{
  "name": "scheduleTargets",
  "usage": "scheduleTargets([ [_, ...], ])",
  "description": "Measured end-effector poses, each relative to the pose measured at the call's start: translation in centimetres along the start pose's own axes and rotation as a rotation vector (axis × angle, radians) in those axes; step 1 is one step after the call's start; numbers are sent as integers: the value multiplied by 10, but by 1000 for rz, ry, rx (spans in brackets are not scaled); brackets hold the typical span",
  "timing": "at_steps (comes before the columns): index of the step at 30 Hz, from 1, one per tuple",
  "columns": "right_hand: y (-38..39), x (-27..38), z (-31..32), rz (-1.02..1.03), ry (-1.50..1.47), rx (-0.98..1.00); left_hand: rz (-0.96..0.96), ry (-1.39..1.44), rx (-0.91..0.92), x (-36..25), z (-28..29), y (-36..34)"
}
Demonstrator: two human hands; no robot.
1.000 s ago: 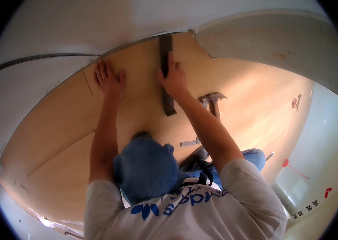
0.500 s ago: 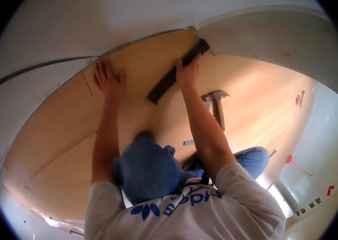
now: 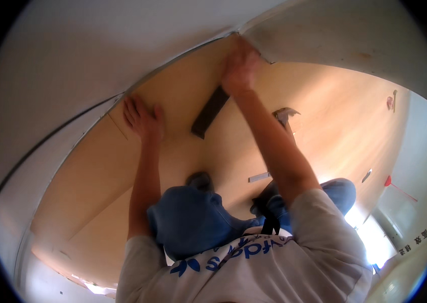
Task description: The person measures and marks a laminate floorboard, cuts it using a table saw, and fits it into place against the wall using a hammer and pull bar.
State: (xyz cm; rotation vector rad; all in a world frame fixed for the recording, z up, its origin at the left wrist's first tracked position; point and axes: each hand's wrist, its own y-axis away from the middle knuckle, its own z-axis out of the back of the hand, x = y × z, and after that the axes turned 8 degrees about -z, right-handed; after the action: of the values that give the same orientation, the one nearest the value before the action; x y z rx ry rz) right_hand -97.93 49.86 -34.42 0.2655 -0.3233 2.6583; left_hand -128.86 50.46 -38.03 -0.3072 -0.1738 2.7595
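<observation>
Dark bar [image 3: 210, 112] hides partly under blurred right hand [image 3: 242, 68], fingers' grip unclear; left hand [image 3: 145, 121], fingers spread, touches tan board [image 3: 334, 121].

Light is strongest at lower right, where a glare patch [image 3: 377, 242] clips to white. A warm glow crosses the right side of the wood-toned panel [image 3: 334, 121]; its left side is dimmer. The upper wall [image 3: 122, 50] lies in shade. My right hand [image 3: 242, 68] shows motion blur; my left hand [image 3: 143, 120] is sharper. Fisheye distortion bows straight edges; the corners are black.
</observation>
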Motion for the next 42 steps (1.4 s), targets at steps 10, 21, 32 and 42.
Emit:
scheduleTargets([
  [10,57,-22,35,-142,-215,70,56,-31,74,12,0,12],
  [21,234,-173,113,-476,275,361,-74,-8,233,14,10,11],
  [32,173,-184,146,-431,300,811,149,59,1083,65,202,326],
  [42,168,-209,127,-228,210,899,500,197,646,54,421,370],
])
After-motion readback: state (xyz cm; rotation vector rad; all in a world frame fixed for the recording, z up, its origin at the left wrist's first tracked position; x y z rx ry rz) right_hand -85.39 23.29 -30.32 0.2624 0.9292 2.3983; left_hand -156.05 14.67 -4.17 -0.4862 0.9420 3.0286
